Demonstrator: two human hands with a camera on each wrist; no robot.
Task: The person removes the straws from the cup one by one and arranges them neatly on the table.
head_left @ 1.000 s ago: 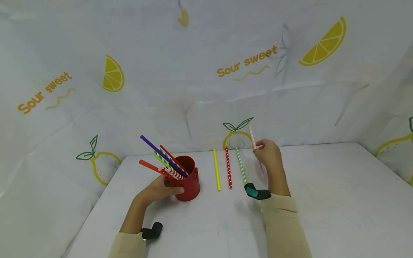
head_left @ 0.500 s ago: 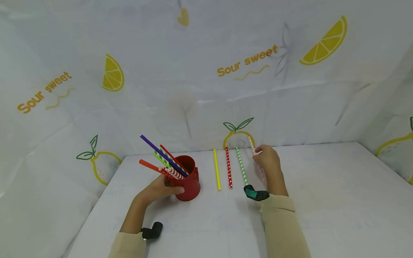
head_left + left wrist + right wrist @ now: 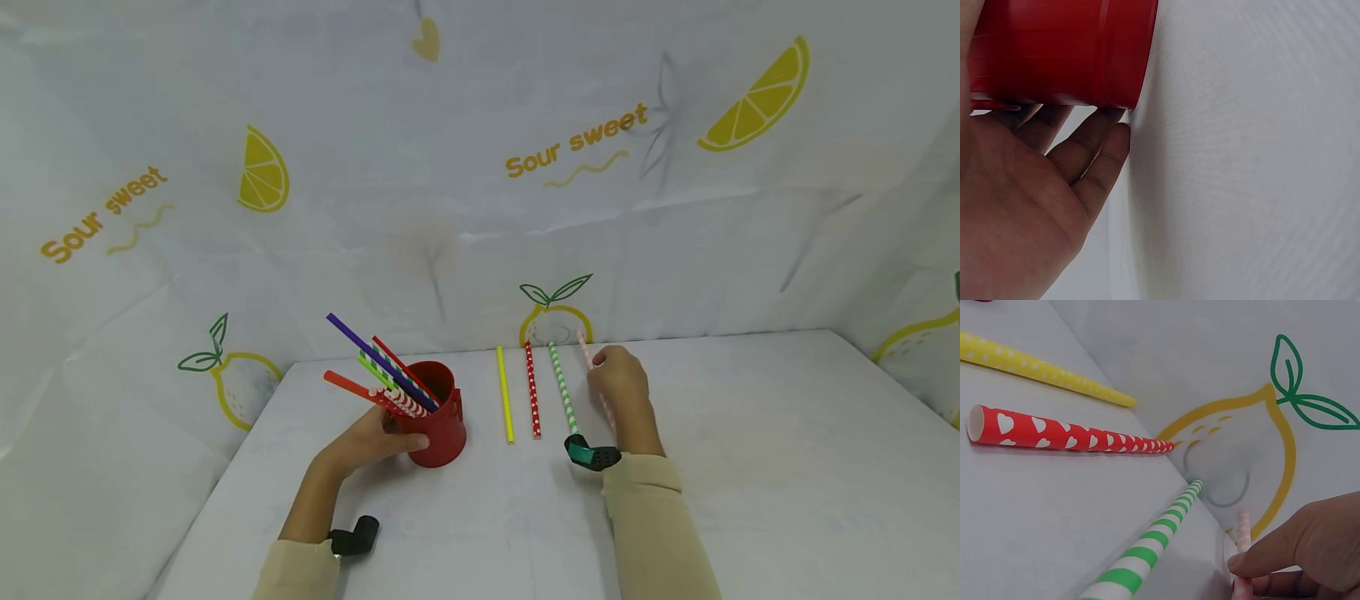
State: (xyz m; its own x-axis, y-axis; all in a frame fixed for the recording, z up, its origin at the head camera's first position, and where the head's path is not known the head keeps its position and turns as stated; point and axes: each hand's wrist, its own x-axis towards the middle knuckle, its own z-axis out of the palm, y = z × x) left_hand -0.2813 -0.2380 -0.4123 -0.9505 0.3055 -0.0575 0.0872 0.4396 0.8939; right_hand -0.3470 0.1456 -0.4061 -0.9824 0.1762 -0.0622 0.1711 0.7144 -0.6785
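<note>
My left hand grips a red metal bucket, thumb across its front and fingers behind. In the left wrist view the bucket stands on the white surface, fingertips against its wall. Several paper straws, purple, red, green and striped, lean leftward out of it. My right hand pinches a pale pink straw between thumb and fingers, low over the table at the right end of a row. In the right wrist view the pink straw passes between thumb and fingers; its near part is hidden.
Left of the pink straw lie a green-striped straw, a red straw with white hearts and a yellow dotted straw, roughly parallel. Behind them rises a white cloth backdrop printed with lemons. Table extends to the right.
My right hand has come down and slightly toward me, lowering the pink straw beside the green-striped one. The left hand and bucket have stayed put.
</note>
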